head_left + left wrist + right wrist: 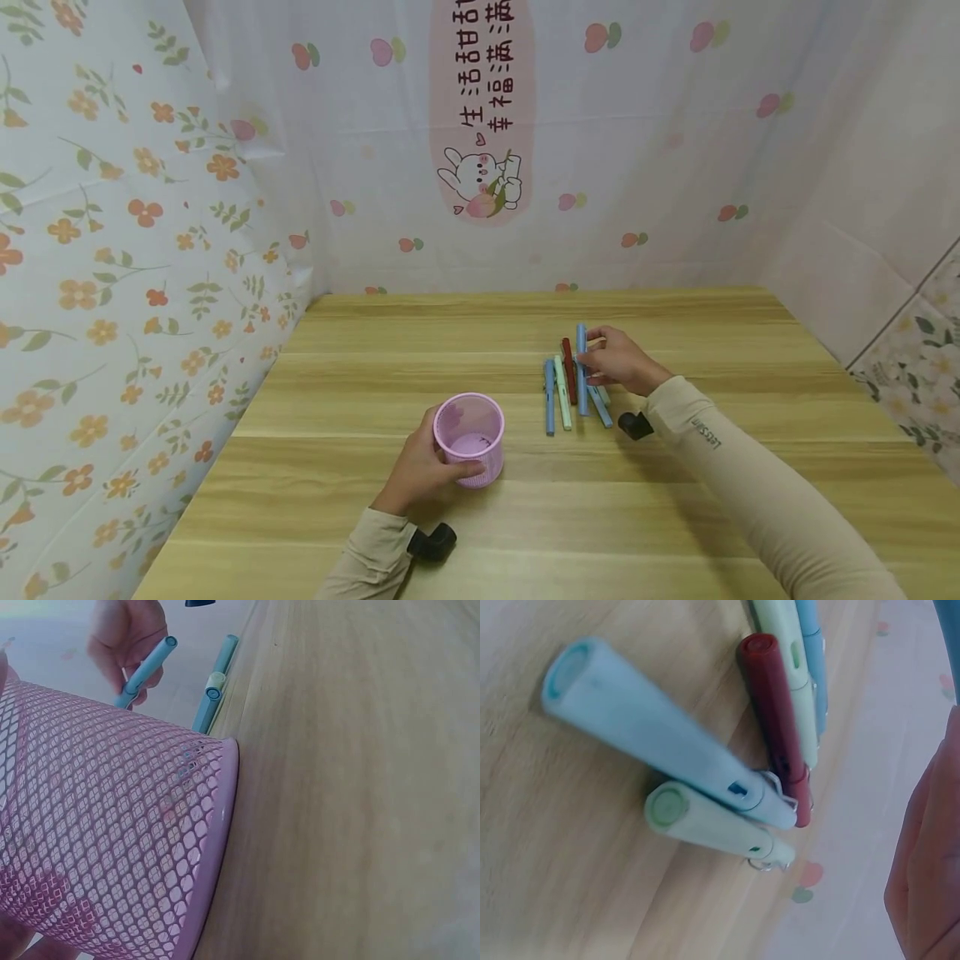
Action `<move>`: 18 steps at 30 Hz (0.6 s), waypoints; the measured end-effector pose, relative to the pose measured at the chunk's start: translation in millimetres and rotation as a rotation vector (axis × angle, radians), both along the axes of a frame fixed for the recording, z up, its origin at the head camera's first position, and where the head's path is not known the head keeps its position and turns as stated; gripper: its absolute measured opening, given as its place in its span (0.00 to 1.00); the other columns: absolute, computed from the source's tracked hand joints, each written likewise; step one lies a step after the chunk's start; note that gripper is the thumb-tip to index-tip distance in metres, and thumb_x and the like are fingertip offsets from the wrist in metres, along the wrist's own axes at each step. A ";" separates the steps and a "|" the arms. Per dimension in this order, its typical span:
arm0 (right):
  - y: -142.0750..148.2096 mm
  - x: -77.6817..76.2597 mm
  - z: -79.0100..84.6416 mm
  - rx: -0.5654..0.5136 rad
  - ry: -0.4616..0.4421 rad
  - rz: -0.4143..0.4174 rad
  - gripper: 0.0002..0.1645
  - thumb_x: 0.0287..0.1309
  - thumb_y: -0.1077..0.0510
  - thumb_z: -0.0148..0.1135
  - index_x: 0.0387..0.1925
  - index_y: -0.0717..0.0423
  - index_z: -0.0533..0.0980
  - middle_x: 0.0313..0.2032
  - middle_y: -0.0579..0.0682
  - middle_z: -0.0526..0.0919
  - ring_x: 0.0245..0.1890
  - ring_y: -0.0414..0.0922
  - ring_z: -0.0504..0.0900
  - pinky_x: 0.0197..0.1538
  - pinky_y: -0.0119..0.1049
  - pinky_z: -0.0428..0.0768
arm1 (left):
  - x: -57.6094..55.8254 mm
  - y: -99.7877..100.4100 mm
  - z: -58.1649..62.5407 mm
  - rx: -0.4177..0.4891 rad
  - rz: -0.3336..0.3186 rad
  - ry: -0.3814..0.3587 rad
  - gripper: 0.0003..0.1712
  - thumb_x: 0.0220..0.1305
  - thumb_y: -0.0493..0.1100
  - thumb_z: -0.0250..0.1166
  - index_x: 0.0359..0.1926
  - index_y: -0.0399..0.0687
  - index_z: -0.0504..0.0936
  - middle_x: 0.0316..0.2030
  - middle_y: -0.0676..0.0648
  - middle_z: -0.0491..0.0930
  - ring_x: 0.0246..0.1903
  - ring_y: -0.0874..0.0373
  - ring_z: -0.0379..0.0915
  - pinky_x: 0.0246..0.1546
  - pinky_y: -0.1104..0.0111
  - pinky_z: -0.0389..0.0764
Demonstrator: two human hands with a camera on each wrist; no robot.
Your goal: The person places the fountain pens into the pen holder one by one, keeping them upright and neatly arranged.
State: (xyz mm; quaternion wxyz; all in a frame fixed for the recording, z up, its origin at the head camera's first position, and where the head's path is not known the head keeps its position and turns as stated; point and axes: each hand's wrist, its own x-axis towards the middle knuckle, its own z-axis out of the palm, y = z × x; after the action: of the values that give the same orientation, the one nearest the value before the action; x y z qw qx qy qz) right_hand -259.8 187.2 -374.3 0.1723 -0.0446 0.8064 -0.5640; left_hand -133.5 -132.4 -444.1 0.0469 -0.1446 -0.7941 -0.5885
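Observation:
My left hand [422, 468] grips a pink mesh pen holder [495, 454], its thumb across the front and its fingers round the far side. The holder stands upright on the table with its mouth up. Above the other pens, my right hand [621, 360] pinches a blue pen [581, 396] between thumb and fingers; the left wrist view shows this pen [150, 667] raised off the table. Beneath it lie a blue pen [550, 404], a light green pen [563, 400], a dark red pen [776, 705], a light blue pen [645, 720] and a second light green pen [705, 821].
The wooden table [337, 400] meets a white printed curtain [645, 183] at its back edge. A floral cloth [135, 292] hangs along the left side. Black camera mounts [432, 542] sit at both wrists, low over the tabletop.

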 end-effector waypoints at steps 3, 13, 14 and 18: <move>-1.6 0.2 0.7 -0.006 0.006 0.001 0.31 0.68 0.63 0.53 0.65 0.69 0.52 0.53 0.66 0.69 0.37 0.48 0.78 0.46 0.47 0.83 | -0.3 0.2 0.6 0.006 -0.003 -0.004 0.51 0.35 0.35 0.83 0.63 0.37 0.68 0.51 0.39 0.78 0.52 0.43 0.73 0.56 0.48 0.72; -6.7 0.1 2.4 -0.031 0.013 0.014 0.31 0.69 0.63 0.52 0.66 0.68 0.51 0.53 0.66 0.69 0.39 0.49 0.79 0.48 0.48 0.82 | -2.8 0.9 -0.3 0.022 -0.001 -0.001 0.51 0.33 0.31 0.82 0.62 0.35 0.66 0.51 0.37 0.77 0.51 0.42 0.73 0.55 0.48 0.73; -7.3 0.3 2.7 -0.034 0.012 0.013 0.31 0.69 0.64 0.52 0.66 0.68 0.51 0.53 0.66 0.68 0.39 0.49 0.79 0.49 0.49 0.82 | -2.9 0.7 -0.5 0.021 -0.003 -0.002 0.51 0.33 0.31 0.82 0.63 0.35 0.66 0.51 0.37 0.77 0.51 0.42 0.73 0.55 0.48 0.73; -10.1 1.2 3.9 -0.046 0.009 0.004 0.31 0.68 0.64 0.53 0.65 0.67 0.52 0.53 0.66 0.68 0.40 0.49 0.79 0.50 0.51 0.80 | -1.8 -0.1 0.3 0.016 -0.013 -0.004 0.51 0.35 0.32 0.82 0.63 0.35 0.66 0.52 0.37 0.77 0.52 0.42 0.73 0.55 0.49 0.73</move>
State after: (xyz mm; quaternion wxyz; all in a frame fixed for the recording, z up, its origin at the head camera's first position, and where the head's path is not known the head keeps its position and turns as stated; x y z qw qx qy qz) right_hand -258.6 177.1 -370.4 0.1685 -0.0526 0.7939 -0.5819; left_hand -135.3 -132.5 -443.9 0.0426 -0.1485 -0.7886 -0.5952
